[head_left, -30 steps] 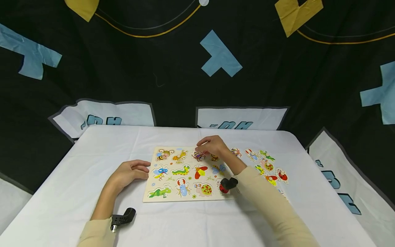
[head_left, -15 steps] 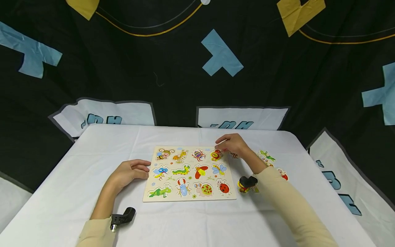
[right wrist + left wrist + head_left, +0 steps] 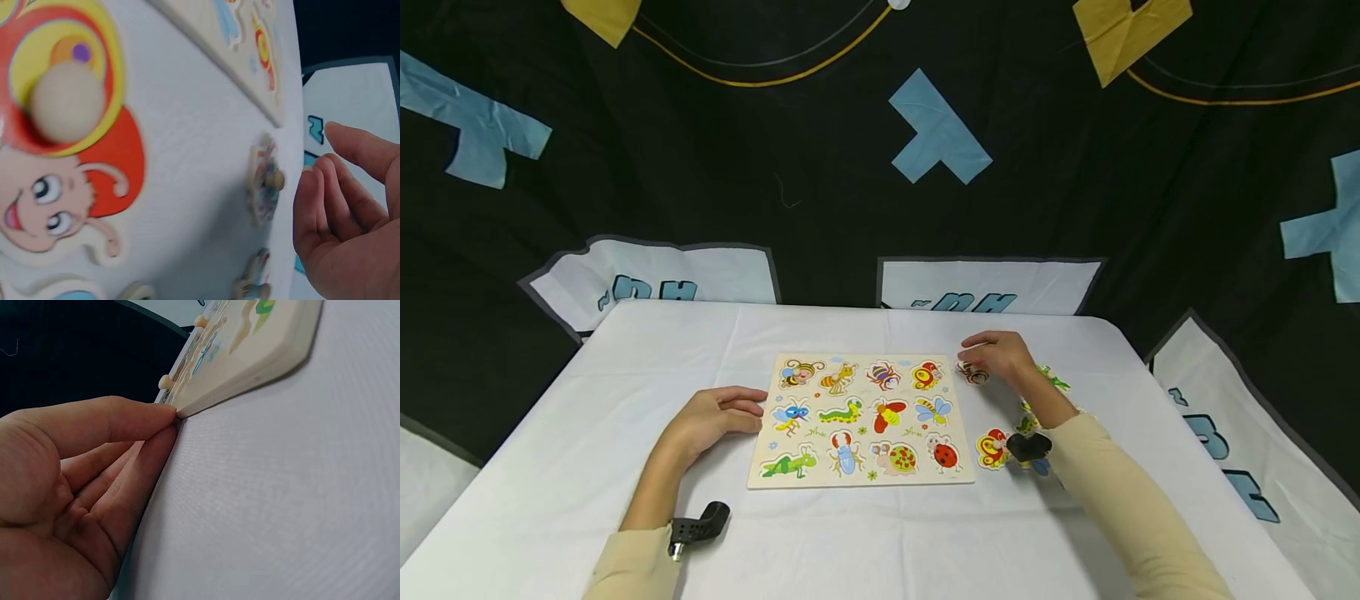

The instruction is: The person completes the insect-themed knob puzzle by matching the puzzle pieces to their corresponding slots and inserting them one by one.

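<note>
A wooden peg puzzle board with rows of insect pictures lies on the table; two round wooden knobs stand up from it in the left wrist view. My left hand rests at its left side, thumb and fingertips touching the edge. To the right of the board is a spider puzzle piece. My right hand hovers just above and beyond it, fingers loosely bent. Thumb and fingertips stand apart with nothing between them in the right wrist view, beside knobbed pieces seen edge-on.
A red and yellow winged insect piece lies right of the board, large in the right wrist view. More pieces, including a green one, are partly hidden by the right forearm. The white-covered table ends at a black curtain.
My right hand has moved right, from over the board's top row past its right edge to the spider piece. My left hand has stayed at the board's left edge.
</note>
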The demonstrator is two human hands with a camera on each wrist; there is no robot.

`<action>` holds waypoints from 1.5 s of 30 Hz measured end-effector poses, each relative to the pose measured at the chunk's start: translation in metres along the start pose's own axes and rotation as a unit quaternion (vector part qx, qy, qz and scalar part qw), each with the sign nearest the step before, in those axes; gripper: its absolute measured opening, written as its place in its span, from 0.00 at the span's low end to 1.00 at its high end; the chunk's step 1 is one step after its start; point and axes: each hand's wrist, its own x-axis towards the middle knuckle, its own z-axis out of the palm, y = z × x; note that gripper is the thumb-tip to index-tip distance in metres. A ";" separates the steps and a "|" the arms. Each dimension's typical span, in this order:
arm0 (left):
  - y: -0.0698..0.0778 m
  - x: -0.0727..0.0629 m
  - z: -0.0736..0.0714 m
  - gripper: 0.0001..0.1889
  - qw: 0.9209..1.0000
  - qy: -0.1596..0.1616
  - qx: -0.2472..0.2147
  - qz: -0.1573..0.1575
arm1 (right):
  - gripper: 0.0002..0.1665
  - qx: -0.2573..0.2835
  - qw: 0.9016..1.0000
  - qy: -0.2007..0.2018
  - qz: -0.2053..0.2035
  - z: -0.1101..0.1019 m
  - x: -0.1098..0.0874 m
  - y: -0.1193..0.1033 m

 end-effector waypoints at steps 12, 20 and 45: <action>-0.001 0.001 0.003 0.31 1.000 0.005 0.000 0.003 | 0.20 -0.004 1.000 0.023 0.003 -0.001 0.006 0.025; -0.003 0.001 0.002 0.31 1.000 0.009 0.003 0.007 | 0.20 -0.009 1.000 0.022 0.012 -0.001 0.005 0.030; -0.002 0.000 0.000 0.31 1.000 0.003 -0.013 0.007 | 0.18 -0.042 0.999 0.017 0.009 0.000 0.007 0.037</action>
